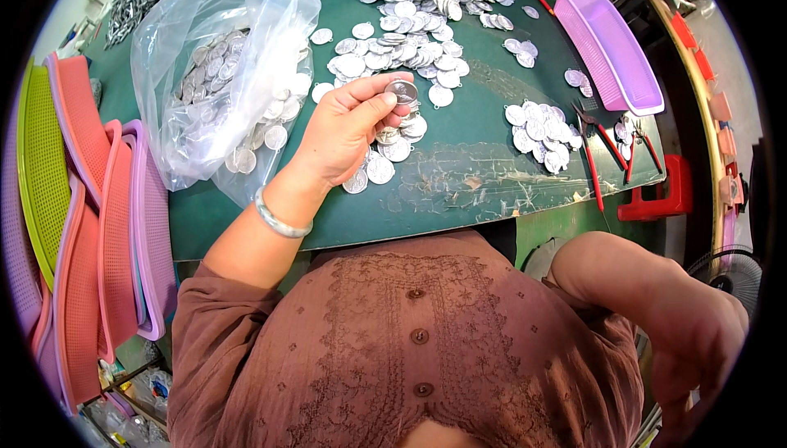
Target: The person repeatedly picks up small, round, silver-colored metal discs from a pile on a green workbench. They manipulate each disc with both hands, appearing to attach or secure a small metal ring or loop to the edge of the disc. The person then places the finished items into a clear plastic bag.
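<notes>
One silver medallion (402,92) is pinched by the left hand (344,128) above the counter (484,132), inward from its near edge, apparently for inspection; the next move likely calls for easing those fingers. Beyond the near right corner, the right hand (697,350) shows no readable grip.

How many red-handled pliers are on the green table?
2: a larger pair beside the right-hand disc pile, and a smaller pair just right of it. More could be hidden under discs.
</notes>
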Demonstrator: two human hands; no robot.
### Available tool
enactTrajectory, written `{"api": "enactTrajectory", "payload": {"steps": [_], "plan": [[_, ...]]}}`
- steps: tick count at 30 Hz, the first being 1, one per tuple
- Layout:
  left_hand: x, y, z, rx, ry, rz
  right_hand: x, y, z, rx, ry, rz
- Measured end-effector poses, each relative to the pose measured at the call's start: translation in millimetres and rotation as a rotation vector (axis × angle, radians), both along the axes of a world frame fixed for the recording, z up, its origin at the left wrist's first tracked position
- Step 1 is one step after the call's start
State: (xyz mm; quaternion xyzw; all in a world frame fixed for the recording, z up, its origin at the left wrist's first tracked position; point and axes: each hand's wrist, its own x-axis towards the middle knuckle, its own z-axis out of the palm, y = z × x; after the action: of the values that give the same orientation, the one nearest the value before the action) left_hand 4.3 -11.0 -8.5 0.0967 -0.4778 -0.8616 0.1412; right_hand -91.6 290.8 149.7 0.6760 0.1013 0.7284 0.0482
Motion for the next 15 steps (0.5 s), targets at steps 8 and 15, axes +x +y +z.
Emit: {"api": "enactTrajectory", "payload": {"steps": [8, 15], "plan": [[-6.2, -7.7, 6.7, 0.26, -0.027, 0.062, -20.5, -109.0, -55.7, 1.133, 0.218, -0.721], [-3.9, -10.3, 10.0, 0.095, -0.139, 0.139, -46.5, -175.4, -158.6, 1.464, 0.363, -1.199]]}}
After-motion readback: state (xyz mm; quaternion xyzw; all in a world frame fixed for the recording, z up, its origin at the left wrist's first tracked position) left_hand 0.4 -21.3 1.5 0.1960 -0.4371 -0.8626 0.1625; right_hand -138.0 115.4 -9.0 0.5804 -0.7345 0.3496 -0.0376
